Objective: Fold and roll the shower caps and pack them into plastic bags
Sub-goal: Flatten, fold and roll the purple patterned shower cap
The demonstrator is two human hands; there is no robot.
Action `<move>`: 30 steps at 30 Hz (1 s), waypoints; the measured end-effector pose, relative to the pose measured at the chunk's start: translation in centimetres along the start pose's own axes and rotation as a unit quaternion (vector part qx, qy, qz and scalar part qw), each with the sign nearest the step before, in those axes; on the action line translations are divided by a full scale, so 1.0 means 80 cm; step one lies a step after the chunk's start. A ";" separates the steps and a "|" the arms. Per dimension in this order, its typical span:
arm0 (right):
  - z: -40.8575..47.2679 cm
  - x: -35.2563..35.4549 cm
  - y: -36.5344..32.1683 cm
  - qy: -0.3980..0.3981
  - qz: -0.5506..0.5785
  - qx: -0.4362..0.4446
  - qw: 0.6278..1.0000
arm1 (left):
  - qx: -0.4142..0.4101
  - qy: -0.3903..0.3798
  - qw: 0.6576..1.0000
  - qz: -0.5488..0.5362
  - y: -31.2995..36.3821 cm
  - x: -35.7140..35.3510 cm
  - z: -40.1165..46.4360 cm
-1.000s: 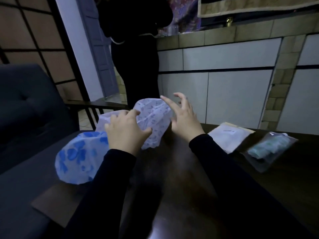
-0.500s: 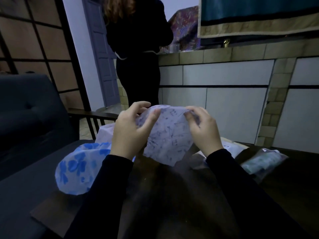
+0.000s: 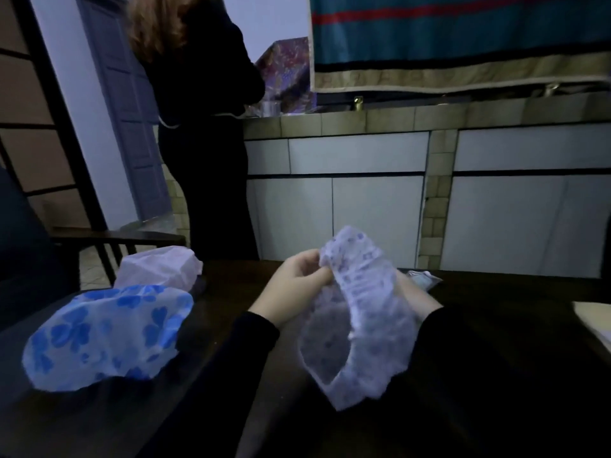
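You are gripping the purple-print shower cap (image 3: pixel 360 312), unfolded, in left hand (image 3: pixel 294 285) and right hand (image 3: pixel 415 294); the blue-flowered cap (image 3: pixel 105 335) and pink cap (image 3: pixel 160 267) are waiting.

Taking the dark wooden table (image 3: pixel 496 375) as landmark: its near-right surface lies bare, open for a hand to pass. Its left end is blocked by a white plastic shower cap with blue flowers (image 3: pixel 105 335) and, just behind that, a pale pink shower cap (image 3: pixel 162 267). A clear packed bag (image 3: pixel 425 280) sits near its far edge, and a pale flat sheet (image 3: pixel 595 320) occupies its right edge.
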State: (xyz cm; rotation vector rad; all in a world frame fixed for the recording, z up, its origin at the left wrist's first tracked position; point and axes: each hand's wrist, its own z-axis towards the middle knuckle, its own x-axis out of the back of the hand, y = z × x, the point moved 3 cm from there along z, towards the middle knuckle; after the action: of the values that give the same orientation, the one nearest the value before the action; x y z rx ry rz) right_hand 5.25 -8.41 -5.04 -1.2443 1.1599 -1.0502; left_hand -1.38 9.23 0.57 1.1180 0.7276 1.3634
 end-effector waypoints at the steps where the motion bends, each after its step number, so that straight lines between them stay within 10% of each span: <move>1: -0.007 0.002 -0.004 0.034 -0.003 0.034 0.999 | 0.014 0.022 1.000 0.012 -0.006 -0.007 0.001; 5: -0.034 0.023 -0.014 0.126 -0.062 0.100 0.985 | 0.026 0.165 0.983 0.077 -0.028 -0.011 0.001; 10: -0.062 0.009 -0.026 -0.103 -0.086 0.083 0.987 | 0.028 0.250 0.956 0.149 -0.027 -0.014 -0.006; 15: -0.065 0.007 -0.021 -0.090 0.024 0.088 0.992 | 0.039 0.091 0.987 0.129 -0.043 -0.019 0.001; 21: -0.065 0.018 -0.001 -0.026 0.228 -0.017 0.973 | 0.272 -0.032 0.951 -0.143 -0.077 -0.014 -0.009; 30: -0.057 0.008 0.021 -0.022 0.214 -0.094 0.972 | 0.322 -0.039 0.945 0.051 -0.072 0.014 -0.019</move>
State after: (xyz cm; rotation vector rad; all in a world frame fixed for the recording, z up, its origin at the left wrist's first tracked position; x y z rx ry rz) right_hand 0.72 -9.56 -6.65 -1.0861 1.4388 -0.6002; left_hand -0.50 11.44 -5.01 1.7313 1.1114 1.1819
